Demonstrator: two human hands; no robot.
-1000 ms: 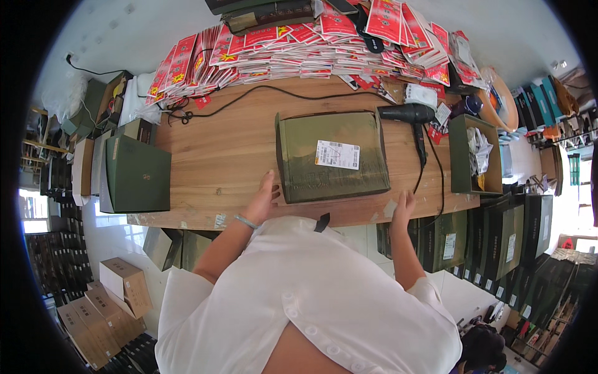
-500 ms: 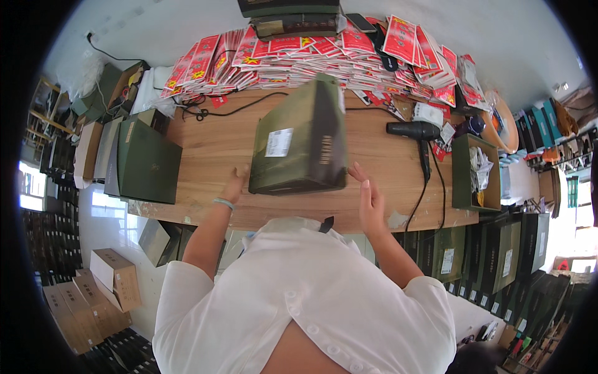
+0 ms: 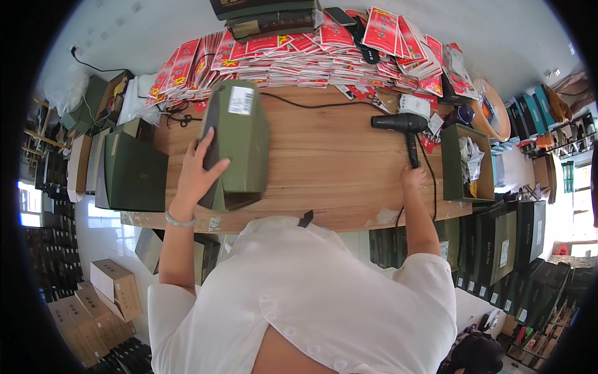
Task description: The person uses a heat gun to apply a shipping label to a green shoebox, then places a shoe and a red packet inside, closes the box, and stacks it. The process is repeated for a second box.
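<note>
A green cardboard box (image 3: 246, 146) stands tilted on the left half of the wooden table, a white printed label (image 3: 241, 100) near its top. My left hand (image 3: 200, 171) grips its left side, thumb over the near face and fingers along the dark edge. On the right, a black hair dryer (image 3: 398, 122) lies with its nozzle pointing left. My right hand (image 3: 412, 177) is closed round the lower end of its handle, where the cord leaves. The palm sides of both hands are hidden.
Red printed packets (image 3: 274, 68) are piled along the wall side. Scissors (image 3: 180, 117) lie at the far left, near other green boxes (image 3: 137, 171). An open green box (image 3: 467, 165) with papers and plastic inside stands at the right edge. The dryer's cord (image 3: 434, 199) hangs over the front edge.
The green box has turned and shifted left; its label now sits near the top. My left hand has taken hold of its side. My right hand has left the box and grasped the hair dryer's handle.
</note>
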